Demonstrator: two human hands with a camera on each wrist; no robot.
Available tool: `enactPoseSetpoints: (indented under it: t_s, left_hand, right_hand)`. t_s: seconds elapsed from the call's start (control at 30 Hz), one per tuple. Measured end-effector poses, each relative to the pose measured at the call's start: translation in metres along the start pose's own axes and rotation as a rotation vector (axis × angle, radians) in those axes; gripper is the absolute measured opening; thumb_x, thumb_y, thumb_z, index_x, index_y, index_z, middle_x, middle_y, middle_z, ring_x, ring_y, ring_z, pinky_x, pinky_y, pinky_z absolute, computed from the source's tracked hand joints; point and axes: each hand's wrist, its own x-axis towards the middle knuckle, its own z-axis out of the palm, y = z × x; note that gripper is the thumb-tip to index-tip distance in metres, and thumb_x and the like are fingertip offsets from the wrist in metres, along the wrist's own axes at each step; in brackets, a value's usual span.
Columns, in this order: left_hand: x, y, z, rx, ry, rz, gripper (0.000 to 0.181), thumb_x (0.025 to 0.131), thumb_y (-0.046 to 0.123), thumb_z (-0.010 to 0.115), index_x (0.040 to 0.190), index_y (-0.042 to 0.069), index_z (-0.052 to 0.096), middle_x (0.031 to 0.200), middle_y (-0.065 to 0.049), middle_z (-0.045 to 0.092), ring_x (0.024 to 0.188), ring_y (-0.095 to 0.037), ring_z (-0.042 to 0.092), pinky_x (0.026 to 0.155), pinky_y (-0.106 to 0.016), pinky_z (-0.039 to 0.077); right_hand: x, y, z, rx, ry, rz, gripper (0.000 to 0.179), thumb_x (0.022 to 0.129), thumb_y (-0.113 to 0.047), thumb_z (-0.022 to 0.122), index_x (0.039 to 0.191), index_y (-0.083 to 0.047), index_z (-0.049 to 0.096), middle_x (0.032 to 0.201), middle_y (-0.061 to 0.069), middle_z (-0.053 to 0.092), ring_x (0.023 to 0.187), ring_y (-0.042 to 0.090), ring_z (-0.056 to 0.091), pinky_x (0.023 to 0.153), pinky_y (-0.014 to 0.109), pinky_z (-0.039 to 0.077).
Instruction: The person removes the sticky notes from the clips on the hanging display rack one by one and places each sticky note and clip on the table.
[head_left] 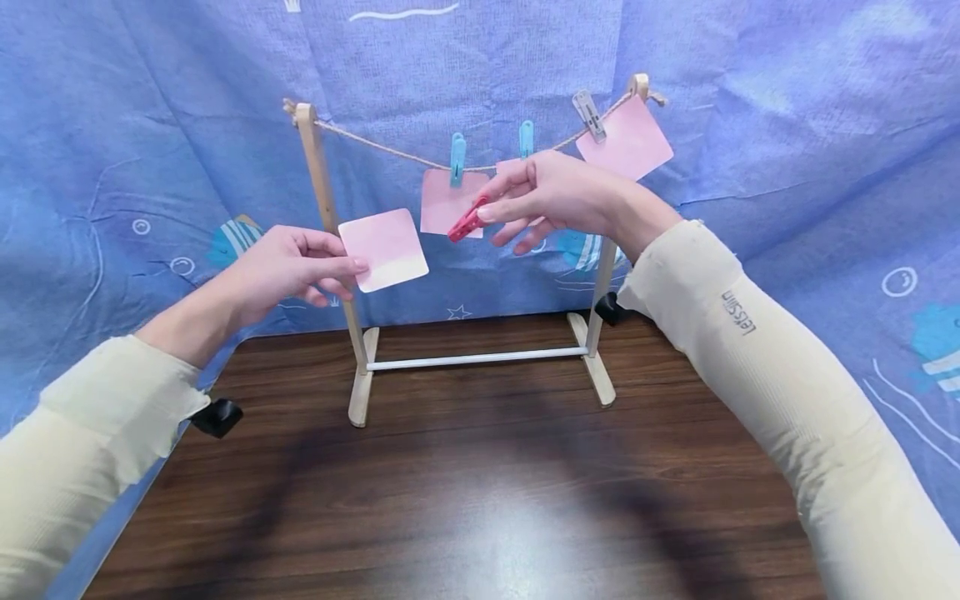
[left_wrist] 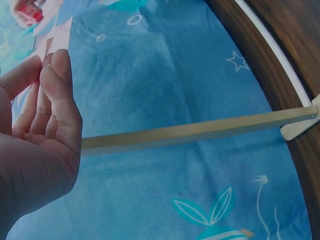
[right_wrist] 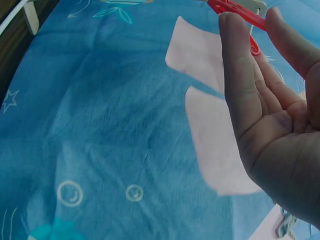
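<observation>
left of frame centre, my left hand [head_left: 288, 267] pinches a card [head_left: 392, 246]; upper centre, my right hand [head_left: 558, 193] pinches a red peg [head_left: 465, 224].

My card [head_left: 384, 250]: pink | my clothespin [head_left: 467, 222]: red | rope [head_left: 377, 146]: tan | table [head_left: 435, 450] below rope: brown, dark-grained | cloth [head_left: 480, 67] behind rope: blue, teal-and-white print

Left fingers [head_left: 339, 267] partly hide the held card [head_left: 387, 246].
</observation>
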Motion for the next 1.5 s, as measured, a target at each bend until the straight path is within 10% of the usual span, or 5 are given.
enactPoseSetpoints:
  t_s: [0.9, 1.5]
  left_hand:
    - [-0.021, -0.025, 0.022, -0.077, -0.053, 0.025, 0.032, 0.093, 0.026, 0.078, 0.109, 0.000, 0.069, 0.087, -0.009, 0.074, 0.078, -0.019, 0.070, 0.060, -0.026, 0.056]
    - [-0.031, -0.069, 0.036, -0.317, -0.019, 0.078, 0.005, 0.093, 0.008, 0.075, 0.097, 0.008, 0.078, 0.079, -0.006, 0.073, 0.071, -0.012, 0.065, 0.053, -0.021, 0.049]
  right_hand:
    - [-0.060, 0.104, -0.023, 0.251, -0.068, -0.058, 0.039, 0.099, -0.001, 0.064, 0.137, -0.007, 0.060, 0.116, 0.015, 0.072, 0.093, 0.031, 0.073, 0.074, 0.040, 0.062]
    - [-0.076, 0.155, -0.013, 0.327, -0.090, -0.131, 0.036, 0.097, 0.007, 0.061, 0.129, -0.010, 0.066, 0.105, 0.010, 0.074, 0.076, 0.019, 0.071, 0.073, 0.037, 0.062]
